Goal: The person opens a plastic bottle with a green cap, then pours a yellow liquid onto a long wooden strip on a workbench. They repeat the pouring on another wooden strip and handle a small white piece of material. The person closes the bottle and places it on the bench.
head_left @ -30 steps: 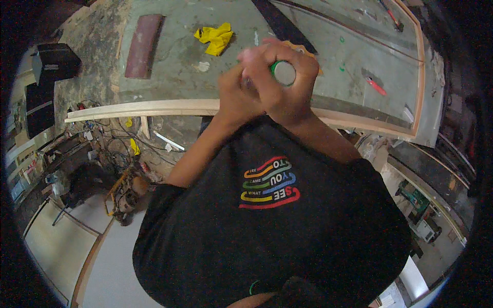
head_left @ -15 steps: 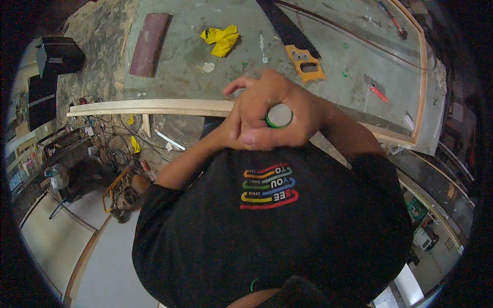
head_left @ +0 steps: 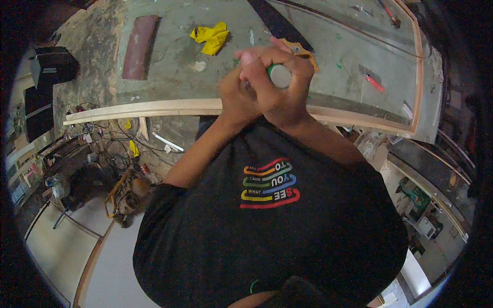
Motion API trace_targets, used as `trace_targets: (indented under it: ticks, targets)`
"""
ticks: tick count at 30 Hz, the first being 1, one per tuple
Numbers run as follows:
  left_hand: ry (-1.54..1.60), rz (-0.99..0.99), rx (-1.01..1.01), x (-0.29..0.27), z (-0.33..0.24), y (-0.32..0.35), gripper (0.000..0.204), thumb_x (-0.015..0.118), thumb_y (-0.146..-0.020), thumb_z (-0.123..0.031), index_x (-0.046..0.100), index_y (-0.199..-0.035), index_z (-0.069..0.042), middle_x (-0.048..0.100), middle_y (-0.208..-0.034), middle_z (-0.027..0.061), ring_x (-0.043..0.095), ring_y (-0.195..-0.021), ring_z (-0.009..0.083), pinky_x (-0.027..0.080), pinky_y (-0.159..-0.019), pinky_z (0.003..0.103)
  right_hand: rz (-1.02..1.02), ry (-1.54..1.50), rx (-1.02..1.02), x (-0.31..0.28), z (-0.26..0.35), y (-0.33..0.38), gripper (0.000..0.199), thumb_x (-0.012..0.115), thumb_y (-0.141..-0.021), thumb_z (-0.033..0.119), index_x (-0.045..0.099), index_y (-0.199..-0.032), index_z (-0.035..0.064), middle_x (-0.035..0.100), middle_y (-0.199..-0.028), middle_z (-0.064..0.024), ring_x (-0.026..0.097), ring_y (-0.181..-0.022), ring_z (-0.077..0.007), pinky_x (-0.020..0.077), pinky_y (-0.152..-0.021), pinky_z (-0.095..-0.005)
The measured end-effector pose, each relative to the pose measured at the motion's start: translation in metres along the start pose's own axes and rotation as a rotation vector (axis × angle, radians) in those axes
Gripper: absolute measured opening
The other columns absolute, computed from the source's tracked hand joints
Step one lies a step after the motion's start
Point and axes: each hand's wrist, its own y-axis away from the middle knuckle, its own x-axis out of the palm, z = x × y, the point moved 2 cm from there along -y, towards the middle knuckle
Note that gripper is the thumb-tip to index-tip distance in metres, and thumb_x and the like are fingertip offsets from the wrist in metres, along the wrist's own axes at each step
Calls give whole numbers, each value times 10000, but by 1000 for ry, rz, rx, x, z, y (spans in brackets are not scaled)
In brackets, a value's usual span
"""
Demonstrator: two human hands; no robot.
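Observation:
My right hand (head_left: pixel 295 97) is closed around a small round-ended thing (head_left: pixel 280 76) with a flat pale grey end and a green rim; its full shape is hidden in the fist. Pressed against it from the left is my left hand (head_left: pixel 236 97), its fingers curled and partly covered by the right. Whatever the left hand holds cannot be made out. Both hands are above the near edge of the worktable (head_left: pixel 174 77). Just beyond them lies a handsaw (head_left: pixel 280 23) with a dark blade; its yellow-orange handle is partly hidden behind my fingers.
A yellow cloth-like piece (head_left: pixel 211 38) and a reddish-brown board (head_left: pixel 139 49) lie on the table. To the right are a red cutter-like tool (head_left: pixel 374 83) and a long thin strip. A pale wooden strip (head_left: pixel 154 108) runs along the near edge. Cables (head_left: pixel 115 136) tangle on the floor at left.
Both hands have moved away from my body and over the table, and the right hand has turned with the round-ended thing still in it. The saw handle is now partly covered.

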Motion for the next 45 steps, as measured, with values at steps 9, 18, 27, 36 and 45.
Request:
trace_targets:
  ticks: [9, 18, 27, 36, 45]
  targets:
    - [634, 920, -4, -24, 13, -7, 549, 838, -727, -289, 654, -1175, -31, 657, -1179, 141, 628, -1146, 271, 456, -1007, 403, 1382, -836, -155, 4, 22, -37, 260, 845, -795, 193, 642, -698, 62, 716, -843, -78, 689, -796, -237, 529, -778, -349]
    - [475, 658, -158, -18, -1, 3, 553, 831, -726, -299, 651, -1177, -33, 643, -1214, 148, 611, -1179, 278, 439, -1029, 410, 881, -263, -144, -14, 13, -11, 155, 736, -816, 93, 633, -708, 134, 710, -797, 9, 725, -979, -206, 209, -1151, -599]
    - [47, 157, -2, -1, 2, -18, 558, 824, -726, -309, 647, -1179, -36, 628, -1248, 155, 594, -1212, 286, 422, -1052, 418, 400, 49, -215, -16, -2, -6, 128, 777, -786, 193, 654, -778, 158, 743, -911, -30, 710, -991, -200, 158, -1153, -634]
    - [-5, 245, 383, -13, 21, -33, 563, 817, -726, -320, 644, -1182, -38, 614, -1283, 162, 577, -1245, 294, 404, -1074, 426, 328, -128, -150, -13, 1, -21, 157, 735, -796, 61, 627, -683, 74, 691, -734, -35, 723, -833, -217, 452, -1007, -450]
    - [394, 826, -168, -33, -3, 2, 695, 884, -657, -252, 599, -1252, -34, 593, -1309, 113, 551, -1247, 256, 420, -1057, 380, 802, -781, 59, -29, 4, -36, 221, 727, -915, 184, 665, -770, 29, 673, -766, -57, 645, -730, -149, 496, -674, -302]
